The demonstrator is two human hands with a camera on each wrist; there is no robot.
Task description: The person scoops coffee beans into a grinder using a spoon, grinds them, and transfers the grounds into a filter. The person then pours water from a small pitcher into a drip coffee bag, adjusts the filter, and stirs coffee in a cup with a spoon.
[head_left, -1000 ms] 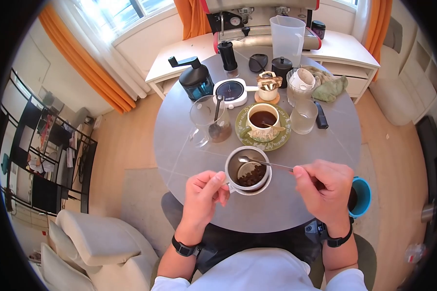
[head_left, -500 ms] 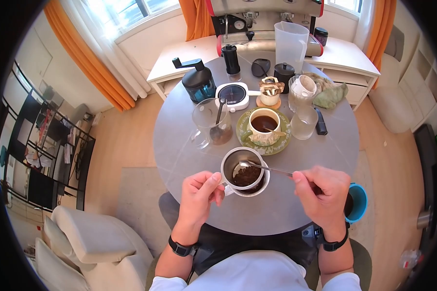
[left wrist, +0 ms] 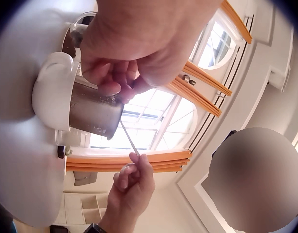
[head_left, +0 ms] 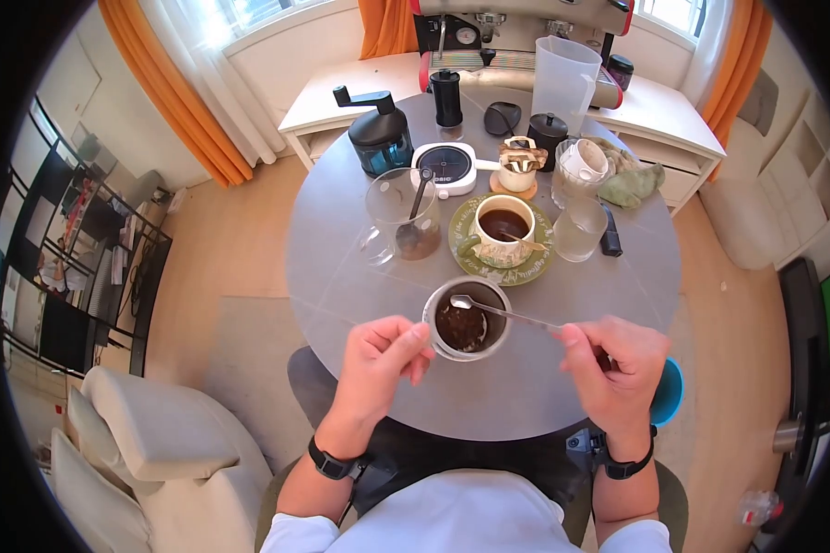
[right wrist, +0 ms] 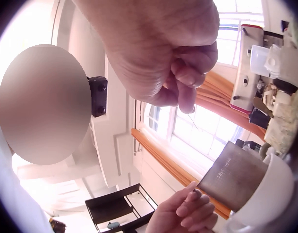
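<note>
My left hand (head_left: 385, 355) holds the edge of a metal strainer (left wrist: 95, 109) between thumb and fingers. This cylinder stands in a white cup (left wrist: 49, 92), rising well above its rim. Dark wet coffee grounds (head_left: 461, 329) cover its bottom in the head view. In my right hand (head_left: 618, 369) is the thin handle of a long spoon (head_left: 516, 316), pinched between thumb and fingers. The spoon's small bowl hangs over the strainer's opening. Behind, a patterned cup (head_left: 503, 253) of dark liquid with a spoon in it sits on a green saucer (head_left: 463, 235).
A glass jug (head_left: 378, 207) with a black scoop stands back left, near a hand grinder (head_left: 381, 138) and white scale (head_left: 461, 189). A drinking glass (head_left: 581, 226), black canister (head_left: 549, 138) and tall plastic pitcher (head_left: 563, 83) stand right. A blue bin (head_left: 669, 394) is beside the table.
The strainer has tilted and shifted so that it now covers more of the white cup in the head view. The clumped grounds have spread across its bottom. The spoon's bowl has moved slightly within the opening.
</note>
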